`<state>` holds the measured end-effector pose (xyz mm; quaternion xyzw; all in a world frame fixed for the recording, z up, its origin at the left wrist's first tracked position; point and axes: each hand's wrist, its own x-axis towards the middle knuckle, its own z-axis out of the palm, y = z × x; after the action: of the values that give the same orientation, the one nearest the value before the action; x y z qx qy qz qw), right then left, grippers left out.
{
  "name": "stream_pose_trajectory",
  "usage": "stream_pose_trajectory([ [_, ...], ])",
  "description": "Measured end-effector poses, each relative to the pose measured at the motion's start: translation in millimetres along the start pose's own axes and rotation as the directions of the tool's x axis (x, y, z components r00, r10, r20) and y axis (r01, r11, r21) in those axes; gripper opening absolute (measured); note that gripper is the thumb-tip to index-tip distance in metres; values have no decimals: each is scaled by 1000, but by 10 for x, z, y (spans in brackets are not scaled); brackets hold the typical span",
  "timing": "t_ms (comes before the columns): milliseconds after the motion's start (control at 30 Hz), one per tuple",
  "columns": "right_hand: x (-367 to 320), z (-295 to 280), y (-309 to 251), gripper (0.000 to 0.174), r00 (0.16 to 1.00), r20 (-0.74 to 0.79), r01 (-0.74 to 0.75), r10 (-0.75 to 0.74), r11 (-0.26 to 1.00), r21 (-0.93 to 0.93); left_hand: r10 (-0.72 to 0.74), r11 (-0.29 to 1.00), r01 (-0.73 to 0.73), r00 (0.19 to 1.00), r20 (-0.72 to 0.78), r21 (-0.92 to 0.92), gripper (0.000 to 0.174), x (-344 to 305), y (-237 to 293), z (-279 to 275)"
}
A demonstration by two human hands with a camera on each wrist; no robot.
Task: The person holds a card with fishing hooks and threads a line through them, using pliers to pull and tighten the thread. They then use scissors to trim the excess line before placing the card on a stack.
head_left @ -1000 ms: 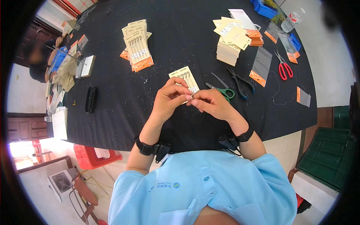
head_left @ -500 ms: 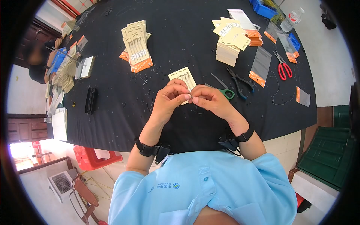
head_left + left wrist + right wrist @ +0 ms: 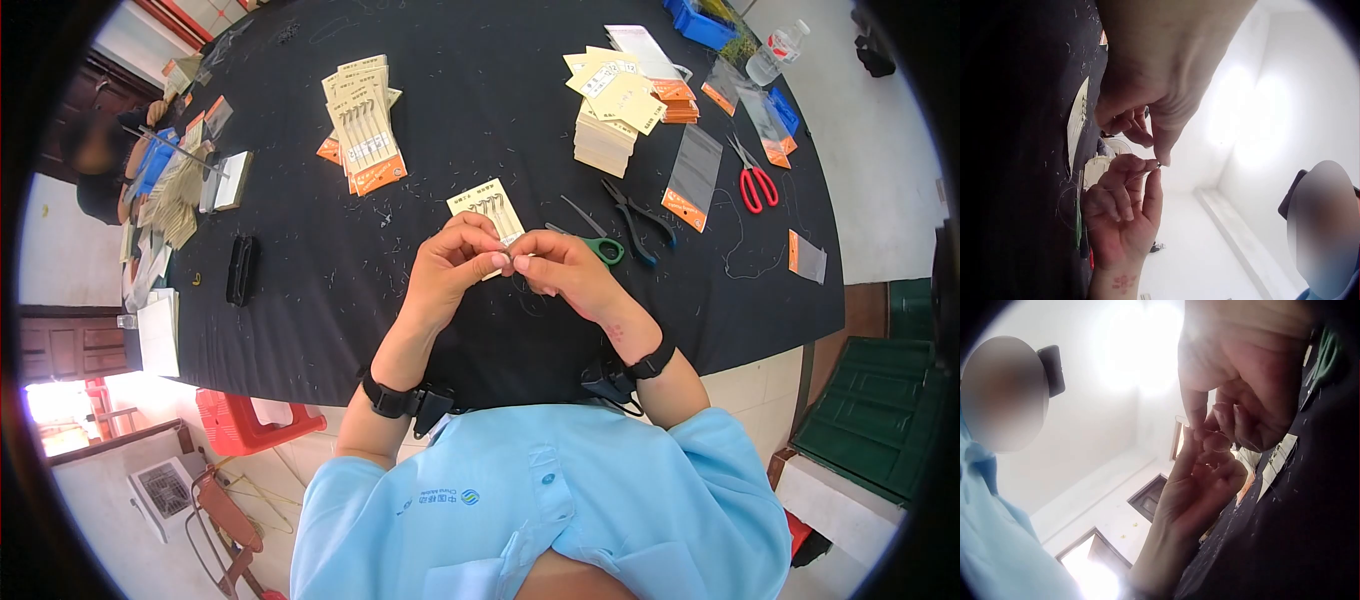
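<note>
Thumb and index finger of the left hand [image 3: 452, 268] pinch a tiny dark piece [image 3: 1159, 165], seen in the left wrist view, that I cannot make out clearly. The right hand [image 3: 572, 275] meets it there, its thumb and index finger pinching at the same spot. Thin thread [image 3: 1067, 209] loops below the right hand in the left wrist view. Just beyond the fingers a cream card [image 3: 484, 197] lies on the black cloth with several hooks on it, its near part hidden by the hands.
Green-handled scissors [image 3: 607, 250], black pliers [image 3: 640, 215] and red-handled scissors [image 3: 759, 188] lie to the right. Stacked cards stand at back left [image 3: 362, 125] and back right [image 3: 603, 140]. Clear packets [image 3: 697, 165] and a bottle [image 3: 775, 55] are farther right; a black case [image 3: 242, 268] lies left.
The right hand has turned slightly and its fingertips have drawn closer to the left hand's. Both hands stay at nearly the same place over the cloth.
</note>
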<state>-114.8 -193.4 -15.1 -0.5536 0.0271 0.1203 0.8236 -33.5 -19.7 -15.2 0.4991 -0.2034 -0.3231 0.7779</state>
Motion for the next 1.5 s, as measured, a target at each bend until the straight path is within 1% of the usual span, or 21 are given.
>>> stream_pose_trajectory([
  [33,1,3,-1,15,1000,3,2,-2,999,50,0,1000,0,1000,0,0,10,-1,-2,0],
  [67,1,2,2,15,1000,3,2,-2,999,50,18,1000,-17,1000,-9,17,10,-2,-4,2],
  [133,4,-3,15,15,1000,-2,15,-15,994,110,36,999,-35,999,-18,34,10,0,-16,-5],
  [300,7,-16,30,16,999,-21,28,-25,991,129,116,981,-109,993,-33,159,11,4,-61,-30],
  [333,9,-18,31,16,999,-25,32,-29,991,133,116,981,-109,993,-33,159,11,8,-66,-26],
  [400,11,-18,28,14,1000,-24,24,-20,989,148,189,961,-176,981,-42,213,12,16,-76,-17],
  [433,11,-18,28,12,1000,-23,16,-12,987,162,189,961,-176,981,-42,213,12,14,-81,-21],
  [633,12,-17,47,13,999,-43,29,-22,985,169,199,952,-189,980,-19,241,12,10,-107,-57],
  [700,13,-19,49,12,998,-62,31,-22,988,153,194,935,-178,981,-22,305,13,8,-97,-45],
  [833,18,-31,59,10,995,-93,48,-38,993,111,201,923,-177,979,-37,342,14,11,-68,-28],
  [900,15,-18,40,10,994,-106,41,-31,995,91,240,885,-213,971,-12,414,14,14,-61,-46],
  [933,13,-12,31,9,993,-119,34,-25,997,70,239,885,-213,971,-12,414,14,19,-65,-45],
  [1000,10,-12,24,9,993,-120,33,-25,997,67,290,860,-249,957,-25,446,15,30,-80,-42],
  [1133,14,-26,35,9,994,-103,35,-28,997,64,277,829,-252,960,24,500,14,20,-65,-68],
  [1200,18,-31,43,9,995,-100,33,-26,997,74,299,786,-266,954,32,558,14,12,-28,-33],
  [1300,18,-33,37,9,996,-87,30,-23,997,76,325,769,-281,945,27,574,14,8,-19,-9],
  [1500,24,-46,53,9,998,-65,24,-20,997,69,322,771,-279,946,27,573,13,-4,-26,3],
])
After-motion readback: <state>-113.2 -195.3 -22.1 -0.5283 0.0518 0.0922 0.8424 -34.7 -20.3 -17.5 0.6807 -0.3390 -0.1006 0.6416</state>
